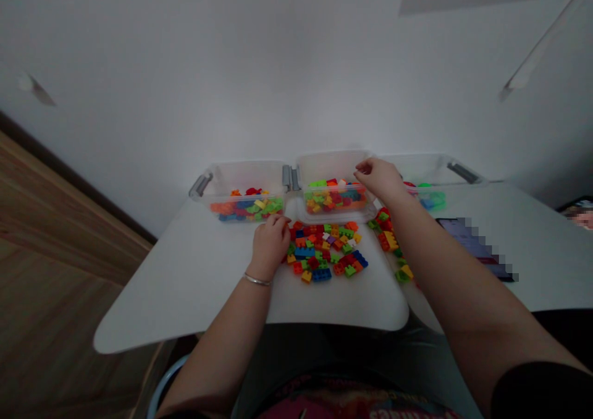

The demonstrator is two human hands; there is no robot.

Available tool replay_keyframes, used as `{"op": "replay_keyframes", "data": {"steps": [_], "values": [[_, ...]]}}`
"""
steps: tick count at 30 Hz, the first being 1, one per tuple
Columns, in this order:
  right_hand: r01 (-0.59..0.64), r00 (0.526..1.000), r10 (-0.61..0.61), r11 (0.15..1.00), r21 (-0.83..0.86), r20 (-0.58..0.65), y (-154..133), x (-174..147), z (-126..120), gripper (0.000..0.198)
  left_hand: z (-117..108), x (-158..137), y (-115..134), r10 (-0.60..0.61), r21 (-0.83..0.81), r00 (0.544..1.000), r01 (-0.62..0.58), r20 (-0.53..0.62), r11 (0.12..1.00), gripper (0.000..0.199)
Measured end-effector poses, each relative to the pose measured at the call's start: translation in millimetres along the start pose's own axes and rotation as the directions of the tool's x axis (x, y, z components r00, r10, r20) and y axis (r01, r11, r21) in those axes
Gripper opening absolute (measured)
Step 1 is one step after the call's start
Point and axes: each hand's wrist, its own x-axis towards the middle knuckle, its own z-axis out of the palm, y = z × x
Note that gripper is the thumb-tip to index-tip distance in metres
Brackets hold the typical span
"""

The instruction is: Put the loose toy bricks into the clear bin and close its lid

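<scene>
My right hand (380, 178) is over the right edge of the middle clear plastic box (331, 162), its thumb and fingers slightly apart with nothing visible between them. That box holds many colourful toy building bricks (336, 199). At the left edge of a loose pile of bricks (319, 252) on the table rests my left hand (272, 240), a bracelet on its wrist. Its fingers are curled downward beside the bricks; whatever they hold, if anything, is hidden.
The left clear box (245, 175) contains more bricks. A right clear box (424, 165) holds a few pieces, partly behind my forearm. More bricks (389, 240) lie near a phone (477, 249) on the right. The white table (185, 283) meets the wall behind the boxes.
</scene>
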Motion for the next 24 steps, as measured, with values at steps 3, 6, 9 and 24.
{"op": "replay_keyframes", "data": {"steps": [3, 6, 9, 24], "values": [[0.004, 0.999, 0.000, 0.998, 0.062, -0.054, 1, -1, 1, 0.022, 0, 0, 0, -0.005, -0.021, 1.000, 0.005, -0.007, 1.000, 0.025], [0.041, 0.993, -0.018, 0.981, 0.188, -0.121, -2, -6, -1, 0.024, 1, 0, -1, -0.022, -0.058, 1.000, 0.022, 0.002, 0.998, 0.026], [0.191, 0.955, -0.109, 0.937, 0.292, -0.275, -11, -24, -7, 0.027, 3, 1, -3, -0.026, -0.129, 1.000, 0.026, 0.000, 0.991, 0.028], [0.416, 0.908, -0.415, 0.878, 0.235, -0.058, -50, -160, 40, 0.028, 1, 3, -5, -0.090, -0.476, 0.979, -0.009, -0.183, 0.879, 0.017]]}}
